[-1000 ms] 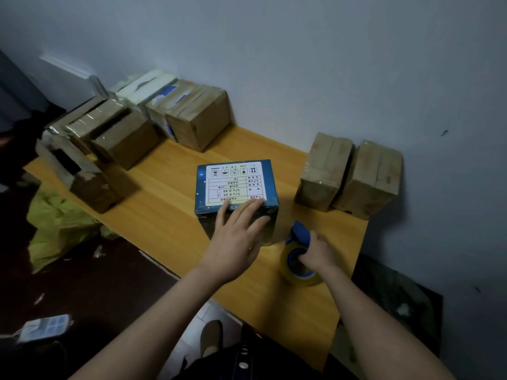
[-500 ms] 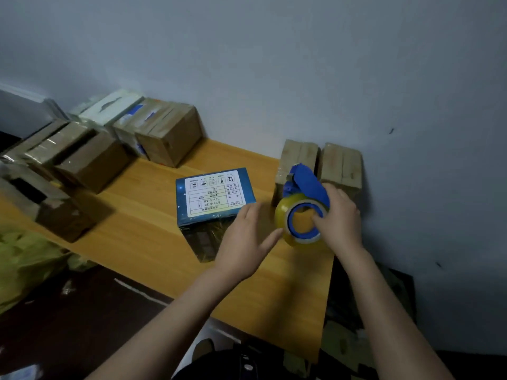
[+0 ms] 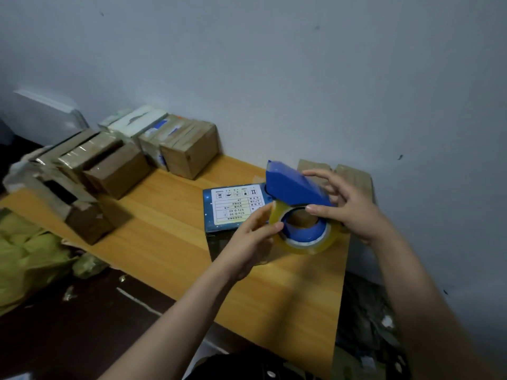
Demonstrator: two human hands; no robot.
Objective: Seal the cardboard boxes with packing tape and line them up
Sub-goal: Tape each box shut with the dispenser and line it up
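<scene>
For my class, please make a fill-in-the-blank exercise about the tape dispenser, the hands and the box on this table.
The tape dispenser is coloured ____.
It is held by ____ hands, the left hand and the right hand.
The labelled box lies on a ____ table.
Missing words: blue; two; wooden.

On my feed I see 2 bare forearms [image 3: 175,319], uncovered all the way to the frame edge, with the left hand [image 3: 255,237] and right hand [image 3: 354,209]. The fingernails [image 3: 309,207] look short and plain. Low at centre is dark clothing [image 3: 247,366] with 1 small pale button [image 3: 271,374].
</scene>
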